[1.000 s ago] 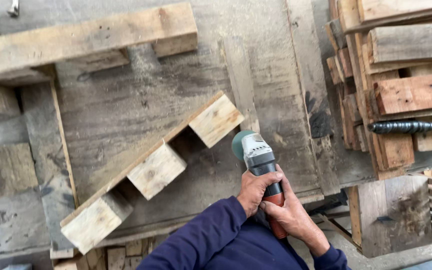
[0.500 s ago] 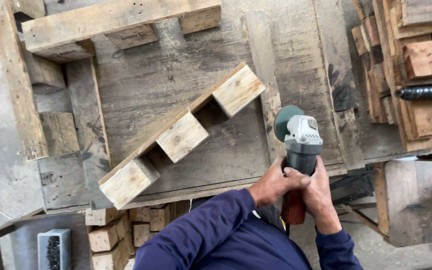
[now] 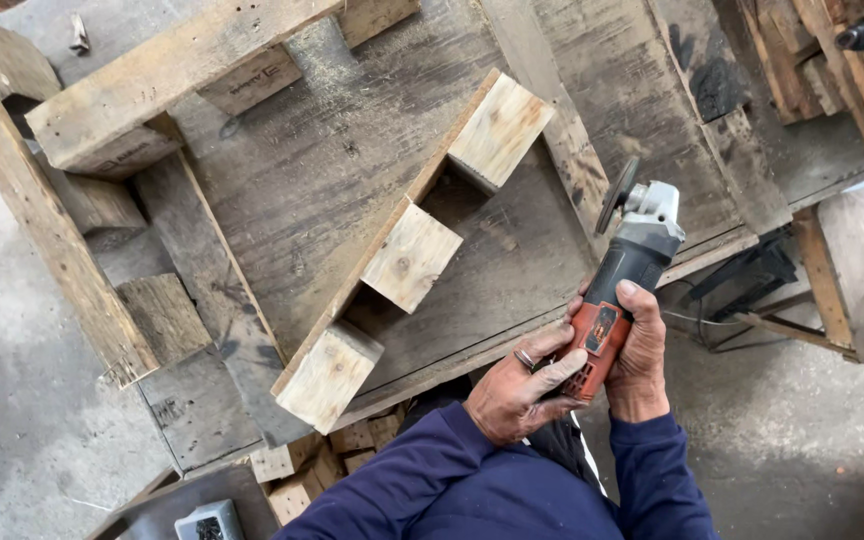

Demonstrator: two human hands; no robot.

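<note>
Both hands grip an angle grinder [image 3: 620, 285] in the lower right of the frame. The left hand [image 3: 517, 392] wraps around the red rear handle, and the right hand [image 3: 640, 362] closes over the dark body just ahead of it. The grinder's disc [image 3: 616, 194] points up and away, just over the edge of the wooden table [image 3: 352, 150]. In the middle of the frame, to the left of the grinder, a pallet piece [image 3: 407, 250] with three wood blocks lies slanted on the table. More wood blocks [image 3: 307, 470] sit below the table's edge.

pallet piece [image 3: 407, 245] on workbench [image 3: 312, 160], grinder [image 3: 624, 270] at right
</note>
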